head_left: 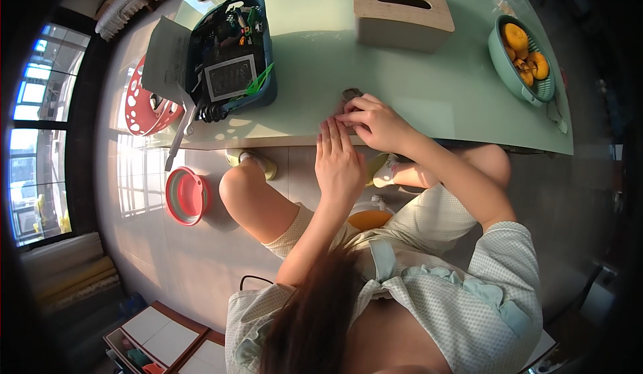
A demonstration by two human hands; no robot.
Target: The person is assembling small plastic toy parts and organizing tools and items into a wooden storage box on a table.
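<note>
On the near side of the tissue box [402, 36], below its left end, a small grey-brown item [351, 94] is lying on the green tabletop [308, 86], close to your edge of it. Your right hand [378, 123] is reaching in from the tissue box's near side and partly covering that item; its fingers are bending, tips meeting by the item and your other fingertips. Can't tell whether they're grasping it, contact is hidden. Your left hand [340, 166] is sitting farther out from the tissue box, nearer your body, back up; its fingers are stretching straight side by side, unclenched, tips pointing at the item. Underside not showing.

Left of the tissue box, a blue basket [269, 72] is holding mixed odds and ends, with a dark framed card [231, 78] and a bright green piece [258, 83] lying on top. Farther left of the tissue box, past the blue basket, a pink basket [136, 109] with holes is standing. Right of the tissue box, a teal basket [502, 62] is carrying orange fruits [516, 37]. Well off to the tissue box's lower left, a red basin [191, 194] is resting on the floor [187, 267].
</note>
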